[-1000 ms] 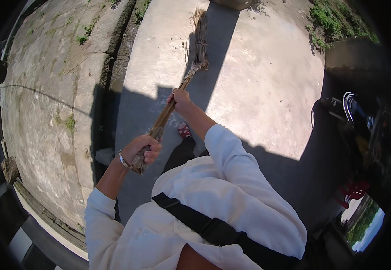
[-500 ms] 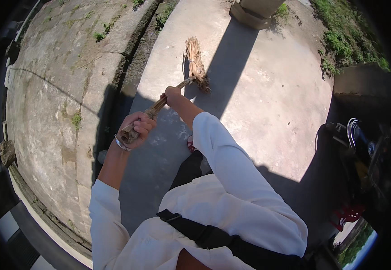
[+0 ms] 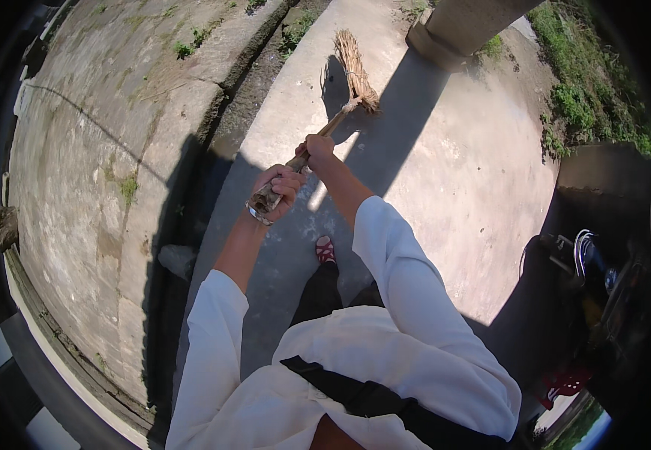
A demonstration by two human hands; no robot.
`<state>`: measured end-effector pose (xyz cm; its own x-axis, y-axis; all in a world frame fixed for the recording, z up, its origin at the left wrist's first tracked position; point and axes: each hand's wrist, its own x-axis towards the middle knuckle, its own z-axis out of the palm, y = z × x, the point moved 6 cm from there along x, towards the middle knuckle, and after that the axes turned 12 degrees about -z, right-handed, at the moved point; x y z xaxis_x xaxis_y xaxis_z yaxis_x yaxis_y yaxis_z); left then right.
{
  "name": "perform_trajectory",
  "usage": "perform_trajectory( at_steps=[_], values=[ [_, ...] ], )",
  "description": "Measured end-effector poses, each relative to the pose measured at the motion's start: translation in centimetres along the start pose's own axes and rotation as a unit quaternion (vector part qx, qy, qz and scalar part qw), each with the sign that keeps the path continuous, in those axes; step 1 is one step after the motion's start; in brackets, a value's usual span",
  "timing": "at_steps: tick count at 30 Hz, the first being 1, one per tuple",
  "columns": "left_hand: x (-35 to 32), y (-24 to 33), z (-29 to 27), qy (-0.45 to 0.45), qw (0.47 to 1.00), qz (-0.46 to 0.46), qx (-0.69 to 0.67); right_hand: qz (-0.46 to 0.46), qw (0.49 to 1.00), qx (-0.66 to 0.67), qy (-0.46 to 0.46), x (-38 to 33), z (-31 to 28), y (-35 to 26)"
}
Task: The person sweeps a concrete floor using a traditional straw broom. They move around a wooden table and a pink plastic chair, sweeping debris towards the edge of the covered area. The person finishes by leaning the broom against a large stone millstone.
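Observation:
Both my hands grip the wooden handle of a straw broom (image 3: 355,69), which slants away from me toward the far middle. My left hand (image 3: 279,190), with a light band at its wrist, is wrapped round the thick near end of the handle. Farther along the handle, my right hand (image 3: 316,150) is closed round it. The broom's bound, tan bristle head is over the sunlit concrete, its dark shadow just left of it; whether it touches the ground I cannot tell. Below my hands one of my feet (image 3: 325,250) shows in a red patterned shoe.
A concrete path (image 3: 453,202) runs ahead, with a pillar base (image 3: 434,45) at the far right of the broom. A gutter (image 3: 254,82) borders the path on the left, with a grey stone (image 3: 178,260) near it. Dark machinery (image 3: 599,262) stands at right; green plants (image 3: 577,105) grow beyond.
Both hands and the broom have moved right and farther from my body. The broom head now stands apart from more of its shadow. Both hands keep their hold, and more of my foot shows.

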<state>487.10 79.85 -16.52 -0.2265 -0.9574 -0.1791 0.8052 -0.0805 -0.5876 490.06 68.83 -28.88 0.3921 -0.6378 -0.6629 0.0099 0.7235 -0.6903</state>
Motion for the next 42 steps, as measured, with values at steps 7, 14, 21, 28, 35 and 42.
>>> perform_trajectory(
  at_steps=[7,14,21,28,35,42],
  values=[
    [-1.1,2.9,-1.0,-0.014,0.998,0.049,-0.036,0.080,0.996,-0.039,0.003,1.2,2.2,3.7],
    [-0.9,1.6,-1.1,0.166,0.970,0.082,0.160,0.019,0.993,-0.005,-0.120,0.8,3.4,2.7],
    [-1.3,2.0,-2.1,0.006,0.997,0.075,0.007,0.014,0.982,-0.170,-0.081,2.6,3.3,4.2],
    [-6.2,2.0,-2.1,-0.052,0.994,0.086,-0.035,0.082,0.981,-0.174,-0.038,-0.6,5.8,9.6],
    [-7.4,2.2,-2.8,0.260,0.909,0.173,0.275,0.079,0.972,0.073,-0.208,-3.5,7.8,9.6],
    [-7.8,-5.9,-2.4,0.401,0.802,0.176,0.406,0.219,0.943,0.147,-0.203,-9.8,3.7,8.7]
  ],
)
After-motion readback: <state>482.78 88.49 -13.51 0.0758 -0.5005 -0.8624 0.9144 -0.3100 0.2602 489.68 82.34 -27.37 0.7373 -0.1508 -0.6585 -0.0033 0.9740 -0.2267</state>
